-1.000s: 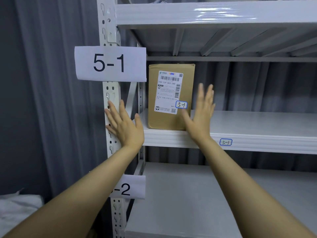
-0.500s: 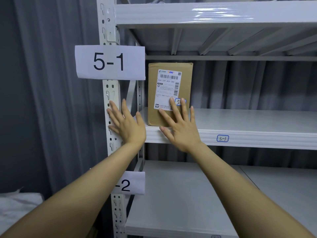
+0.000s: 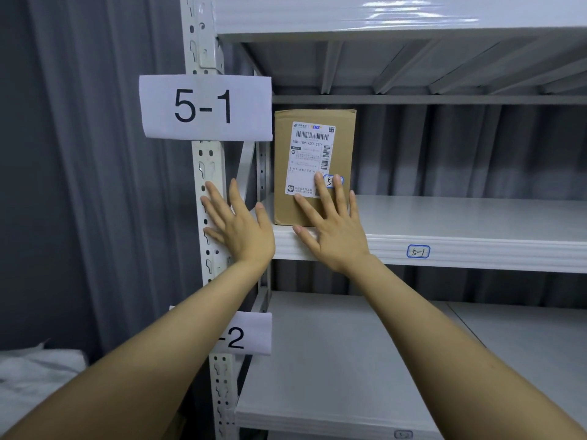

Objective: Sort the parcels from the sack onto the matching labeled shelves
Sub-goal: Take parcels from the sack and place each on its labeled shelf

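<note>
Parcel (image 3: 346,154) is standing upright at the left end of the middle shelf (image 3: 460,217), close to the front edge, and that's the shelf marked 5-1. Around it the white metal rack (image 3: 209,173) is filling most of the view, with a grey curtain (image 3: 95,185) hanging behind it and off to its left. Another shelf (image 3: 381,14) is running overhead and a lower shelf (image 3: 333,360) is stretching out beneath. Down in the bottom left corner a crumpled white sack (image 3: 31,373) is peeking in. Both bare arms are reaching up from below. On the post a big paper sign (image 3: 205,106) is reading 5-1, and a second sign (image 3: 247,336) lower down is showing only "-2" past the left forearm. The left hand (image 3: 241,227) is lying flat across the post, its grip spread wide and pinching nothing. The right hand (image 3: 333,230) is pressing on the parcel's front with straight fingers, grip flat and open, fingertips on the white shipping label (image 3: 311,147), palm over the shelf's front edge. A small blue-bordered tag (image 3: 418,251) on that edge is reading 5-1. A matching sticker (image 3: 337,179) on the parcel is half hidden under the fingers.
</note>
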